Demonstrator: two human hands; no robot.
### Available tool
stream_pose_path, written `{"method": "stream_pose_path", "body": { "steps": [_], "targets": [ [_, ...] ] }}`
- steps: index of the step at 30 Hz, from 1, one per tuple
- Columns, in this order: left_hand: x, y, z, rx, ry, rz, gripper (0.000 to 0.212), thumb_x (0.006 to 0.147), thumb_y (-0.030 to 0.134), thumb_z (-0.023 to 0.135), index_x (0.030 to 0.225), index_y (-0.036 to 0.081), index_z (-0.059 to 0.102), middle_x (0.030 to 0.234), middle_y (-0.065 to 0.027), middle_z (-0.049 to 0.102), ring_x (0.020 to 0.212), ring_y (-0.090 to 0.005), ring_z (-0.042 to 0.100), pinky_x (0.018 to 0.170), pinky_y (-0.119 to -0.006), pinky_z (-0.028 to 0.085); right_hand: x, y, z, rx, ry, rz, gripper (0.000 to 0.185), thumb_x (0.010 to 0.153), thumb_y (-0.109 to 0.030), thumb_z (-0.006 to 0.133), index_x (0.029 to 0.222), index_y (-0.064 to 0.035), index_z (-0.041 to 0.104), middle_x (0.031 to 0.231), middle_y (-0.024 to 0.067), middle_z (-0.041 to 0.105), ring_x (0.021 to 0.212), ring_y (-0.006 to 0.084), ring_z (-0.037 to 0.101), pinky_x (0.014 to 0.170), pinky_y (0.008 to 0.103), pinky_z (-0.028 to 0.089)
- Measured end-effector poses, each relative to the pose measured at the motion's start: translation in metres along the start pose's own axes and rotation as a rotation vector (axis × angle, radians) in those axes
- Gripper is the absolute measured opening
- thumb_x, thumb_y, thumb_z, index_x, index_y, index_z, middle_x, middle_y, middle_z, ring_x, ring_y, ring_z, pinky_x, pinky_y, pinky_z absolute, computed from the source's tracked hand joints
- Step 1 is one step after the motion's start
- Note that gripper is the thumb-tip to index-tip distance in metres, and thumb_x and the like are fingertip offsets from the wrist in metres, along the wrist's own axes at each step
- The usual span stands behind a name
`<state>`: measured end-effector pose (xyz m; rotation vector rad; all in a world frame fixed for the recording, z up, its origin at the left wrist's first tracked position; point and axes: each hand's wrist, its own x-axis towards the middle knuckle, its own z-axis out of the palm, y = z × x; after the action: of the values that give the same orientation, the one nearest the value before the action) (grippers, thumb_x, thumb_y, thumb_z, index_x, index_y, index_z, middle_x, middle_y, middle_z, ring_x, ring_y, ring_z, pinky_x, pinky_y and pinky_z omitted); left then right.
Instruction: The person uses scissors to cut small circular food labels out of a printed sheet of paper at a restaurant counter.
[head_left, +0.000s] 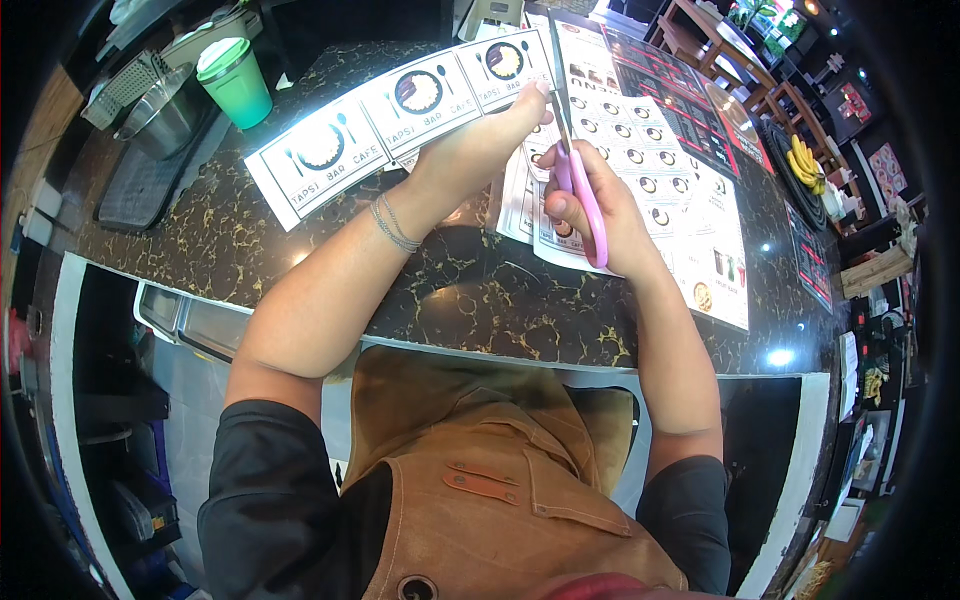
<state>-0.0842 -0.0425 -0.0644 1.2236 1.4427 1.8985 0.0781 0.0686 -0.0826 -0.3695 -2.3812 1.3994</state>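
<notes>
My left hand (480, 142) grips a long strip of printed paper (431, 142) near its right end, thumb on top. Several framed labels run along the strip, each with a plate of food, a fork, a spoon and writing. In my right hand (611, 202) is a pair of scissors (581, 195) with pink handles. Its blades point away from me and lie at the strip's right edge, close to my left thumb. Whether the blades touch the paper is hard to tell. Below my right hand lie printed sheets (622, 135) with more of the same labels.
On the dark marble-patterned counter (480, 300), a green tumbler (236, 82) stands at the left, beside a metal bowl (161, 112) and a dark tray (146, 180). Laminated menus (675, 97) lie on the right. Bananas (805, 161) rest on a black round tray (780, 150) farther right.
</notes>
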Motion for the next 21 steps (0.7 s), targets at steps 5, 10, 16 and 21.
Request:
{"method": "stream_pose_path", "body": {
  "steps": [5, 10, 16, 21],
  "targets": [
    [0.0005, -0.0025, 0.0015, -0.026, 0.013, 0.041, 0.036, 0.099, 0.033, 0.062, 0.114, 0.0, 0.068, 0.102, -0.0093, 0.073, 0.097, -0.0153, 0.068, 0.089, -0.029, 0.052, -0.0001, -0.0001, -0.0002, -0.028, 0.01, 0.008, 0.061, 0.086, -0.051, 0.074, 0.121, -0.0051, 0.054, 0.109, 0.0166, 0.069, 0.101, 0.03, 0.069, 0.089, 0.0382, 0.051],
    [0.0044, -0.008, -0.0032, -0.003, -0.025, 0.082, 0.036, 0.1, 0.033, 0.06, 0.113, 0.0, 0.069, 0.102, -0.0088, 0.073, 0.096, -0.0144, 0.068, 0.088, -0.028, 0.052, 0.0, -0.001, 0.0, -0.017, 0.014, 0.008, 0.059, 0.085, -0.048, 0.075, 0.12, -0.0055, 0.055, 0.11, 0.0154, 0.069, 0.101, 0.0295, 0.069, 0.089, 0.0379, 0.051],
    [0.0039, -0.0067, -0.0032, 0.003, -0.023, 0.044, 0.036, 0.101, 0.032, 0.059, 0.111, -0.001, 0.07, 0.103, -0.0083, 0.073, 0.094, -0.0139, 0.067, 0.086, -0.028, 0.052, -0.0001, -0.0021, 0.0006, 0.0, 0.039, 0.029, 0.055, 0.083, -0.041, 0.08, 0.119, -0.0063, 0.056, 0.108, 0.0143, 0.07, 0.101, 0.0274, 0.069, 0.087, 0.0365, 0.051],
    [0.0031, -0.0061, -0.0015, -0.016, -0.006, 0.031, 0.036, 0.101, 0.033, 0.059, 0.111, 0.0, 0.07, 0.101, -0.0088, 0.073, 0.094, -0.0138, 0.068, 0.085, -0.028, 0.052, -0.0001, -0.0043, 0.0011, -0.013, 0.054, 0.053, 0.054, 0.082, -0.038, 0.081, 0.117, -0.0063, 0.056, 0.102, 0.0133, 0.072, 0.094, 0.0245, 0.071, 0.082, 0.035, 0.052]
  ]
}}
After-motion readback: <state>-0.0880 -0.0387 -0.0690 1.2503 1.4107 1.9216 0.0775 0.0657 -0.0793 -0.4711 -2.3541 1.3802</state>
